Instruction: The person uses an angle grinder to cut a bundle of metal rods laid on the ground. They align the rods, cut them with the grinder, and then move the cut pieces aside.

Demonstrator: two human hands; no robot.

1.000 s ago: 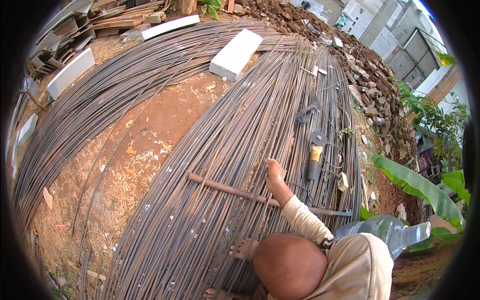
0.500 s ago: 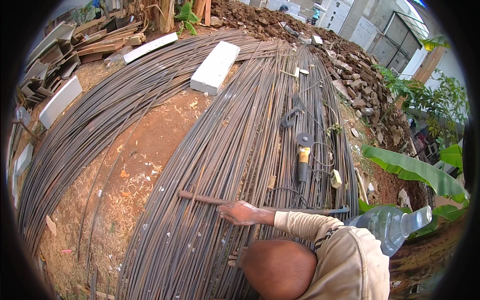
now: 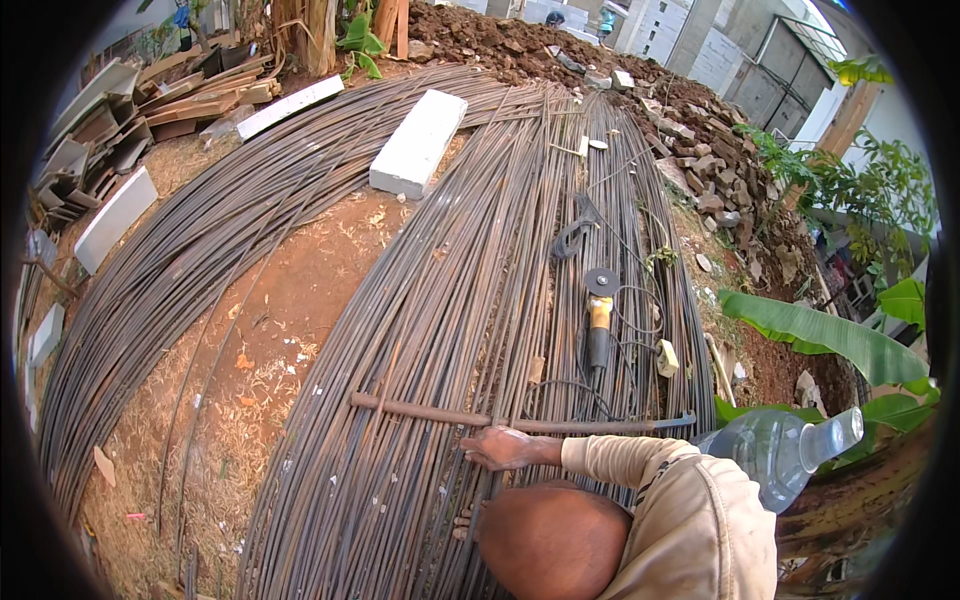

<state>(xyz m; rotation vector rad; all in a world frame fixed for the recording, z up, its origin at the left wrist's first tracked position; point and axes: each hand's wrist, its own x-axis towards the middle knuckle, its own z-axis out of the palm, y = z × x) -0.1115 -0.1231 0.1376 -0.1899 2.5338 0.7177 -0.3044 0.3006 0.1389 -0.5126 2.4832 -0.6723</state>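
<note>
Co-worker's hand (image 3: 500,449) slid below the long rusty-brown metal bar (image 3: 430,411), lower centre; can't tell if it's gripping thin brown steel rods (image 3: 430,330). Wearer's hands unseen. I'd mind pinched fingers.

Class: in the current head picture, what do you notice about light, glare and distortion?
Head view: soft daylight, few hard shadows; white block looks bright; highlights glint on the clear bottle; black corners frame the fisheye picture; how much lens distortion curves the rods is unclear.

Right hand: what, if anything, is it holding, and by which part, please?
That cannot be told: the right hand is over the metal rods, its grip unclear.
</note>
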